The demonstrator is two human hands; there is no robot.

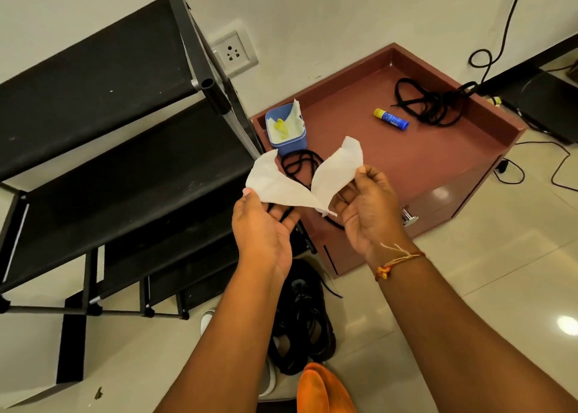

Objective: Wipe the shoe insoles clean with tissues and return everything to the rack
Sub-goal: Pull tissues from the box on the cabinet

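I hold a white tissue (281, 184) stretched between both hands above the edge of a maroon cabinet top (416, 156). My left hand (262, 225) pinches its left flap and my right hand (366, 206) pinches its right flap; the tissue is split or folded into two lobes joined at the bottom. A blue tissue box (286, 131) with white tissues and a yellow item inside stands at the cabinet's left corner. The black shoe rack (109, 150) with fabric shelves stands to the left. A black shoe (301, 315) lies on the floor below my hands. No insole is visible.
Black laces (300, 165) lie behind the tissue and another tangle of black laces (431, 103) at the cabinet's far side. A blue and yellow glue stick (391, 118) lies near them. Cables (531, 169) trail on the tiled floor at right. Orange cloth (322, 390) shows at the bottom.
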